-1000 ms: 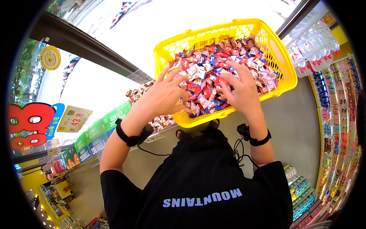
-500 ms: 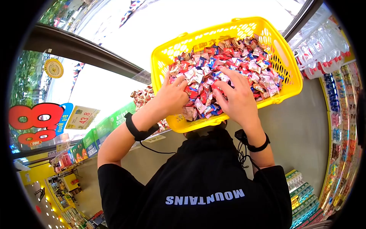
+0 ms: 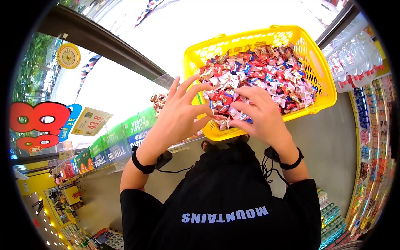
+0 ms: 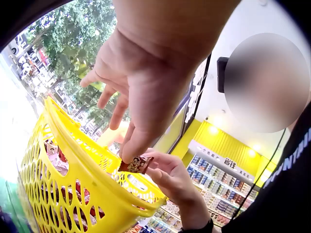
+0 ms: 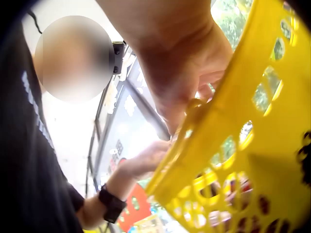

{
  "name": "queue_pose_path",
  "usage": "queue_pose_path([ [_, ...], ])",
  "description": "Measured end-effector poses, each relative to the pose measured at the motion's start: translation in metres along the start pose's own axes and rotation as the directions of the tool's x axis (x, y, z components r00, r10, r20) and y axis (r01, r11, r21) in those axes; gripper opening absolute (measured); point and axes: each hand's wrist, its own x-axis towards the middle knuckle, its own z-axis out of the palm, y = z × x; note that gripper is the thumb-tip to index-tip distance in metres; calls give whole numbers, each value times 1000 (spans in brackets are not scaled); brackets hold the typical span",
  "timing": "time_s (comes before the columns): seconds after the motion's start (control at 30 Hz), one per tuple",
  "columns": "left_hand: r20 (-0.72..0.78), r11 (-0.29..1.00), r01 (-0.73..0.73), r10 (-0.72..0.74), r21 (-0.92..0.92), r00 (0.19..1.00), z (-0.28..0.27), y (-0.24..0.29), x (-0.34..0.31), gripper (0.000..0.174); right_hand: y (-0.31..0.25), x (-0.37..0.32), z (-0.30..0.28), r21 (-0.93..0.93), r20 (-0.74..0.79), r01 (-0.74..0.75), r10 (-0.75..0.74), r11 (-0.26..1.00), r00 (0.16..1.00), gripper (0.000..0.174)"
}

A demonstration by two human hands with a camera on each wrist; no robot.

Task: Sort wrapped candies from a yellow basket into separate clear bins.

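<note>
Inside a brightly lit shop with stocked shelves (image 3: pixel 372 146) and a window (image 3: pixel 89 89) marked by a price sign (image 3: pixel 91 121) reading 43.8, a person in a black shirt (image 3: pixel 225 196) lettered "MOUNTAINS" works over a yellow basket (image 3: pixel 326 77) filled with small wrapped sweets (image 3: pixel 266 73). The left hand (image 3: pixel 177 114), its other fingers spread, pinches a dark-wrapped sweet (image 4: pixel 137 164) between thumb and forefinger at the basket's near left end. Facing it, the right hand (image 3: pixel 264 116) is half open, fingers bent loosely and thumb apart, close to that sweet; whether it touches the wrapper is unclear. Green and blue Tuborg cartons (image 3: pixel 112 148) line the window; bottles (image 3: pixel 354 58) stand to the right.
</note>
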Motion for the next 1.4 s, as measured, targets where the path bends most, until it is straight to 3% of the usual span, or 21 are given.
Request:
queue_pose_path([
  [0.1, -133, 996, 16, -27, -84, 991, 2, -1, -27, 16, -34, 13, 18, 24, -4, 140, -140, 990, 990, 28],
  [0.3, -293, 991, 60, -93, -119, 951, 3, -12, -83, 20, -61, 26, 56, 29, -129, 281, -275, 959, 953, 15],
  [0.47, -213, 942, 111, -184, -315, 960, 7, -23, -129, 30, -84, 31, 78, 61, -16, 465, -465, 883, 885, 18],
  [0.6, -211, 942, 77, -153, -327, 966, 30, -40, -156, 35, -97, 30, 107, 66, 20, 521, -523, 851, 852, 19],
  [0.8, -270, 919, 114, -227, -379, 936, 43, -45, -174, 29, -106, 31, 121, 93, 60, 498, -504, 862, 861, 17],
  [0.93, -299, 952, 188, -258, -243, 919, 62, -63, -176, 23, -109, 31, 116, -70, 217, 374, -351, 925, 911, 17],
  [1.13, -245, 901, 433, -422, -7, 873, 103, -99, -202, 21, -91, 31, 86, -212, 118, 164, -141, 963, 983, 18],
  [1.23, -174, 885, 461, -445, 64, 878, 110, -98, -202, 21, -83, 26, 78, -259, 80, 108, -90, 960, 993, 17],
  [1.4, -247, 864, 485, -443, 140, 862, 109, -90, -181, 29, -83, 19, 60, -240, 102, 85, -62, 967, 993, 18],
])
